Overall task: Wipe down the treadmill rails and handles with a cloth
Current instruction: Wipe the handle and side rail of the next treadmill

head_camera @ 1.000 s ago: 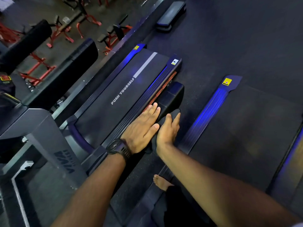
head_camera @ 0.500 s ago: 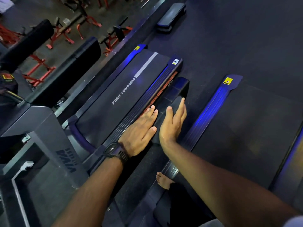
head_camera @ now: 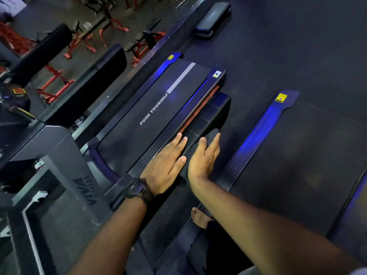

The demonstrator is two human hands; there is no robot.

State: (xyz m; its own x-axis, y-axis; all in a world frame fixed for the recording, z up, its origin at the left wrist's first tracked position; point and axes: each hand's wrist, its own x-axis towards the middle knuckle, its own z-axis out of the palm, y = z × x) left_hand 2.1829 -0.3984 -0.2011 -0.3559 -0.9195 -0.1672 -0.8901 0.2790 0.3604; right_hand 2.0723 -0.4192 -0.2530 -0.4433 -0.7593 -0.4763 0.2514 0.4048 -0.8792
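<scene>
Fingers (head_camera: 178, 143) of the left hand (head_camera: 165, 165) are held straight and close together, laid flat along the grooved rail (head_camera: 188, 110) at the right side of the treadmill belt (head_camera: 139, 108); nothing is gripped by them. A dark watch (head_camera: 137, 190) is worn on that wrist. The left thumb is stretched out to the right, and its tip is seen at the edge of the cloth (head_camera: 192, 149).

Fingers (head_camera: 215, 143) of the right hand (head_camera: 202, 157) are likewise kept straight, with the thumb spread a little to the left. That hand is pressed flat on the cloth, not curled round it. The cloth is dark and is spread over the near end of a black step (head_camera: 216, 110), which is set just beside the rail on its right; the cloth's far edge is visible past the fingertips. How far it reaches under the palm cannot be told.

The words PUSH YOURSELF are printed on the belt. A red strip is seen between rail and step. Further right, a second rail (head_camera: 258, 132) is lit blue, well apart from the hands. A bare foot (head_camera: 199, 217) is seen near, between the two forearms. At the far left, red benches (head_camera: 83, 42) are standing, and another step (head_camera: 214, 16) is lying on the far floor (head_camera: 288, 46).
</scene>
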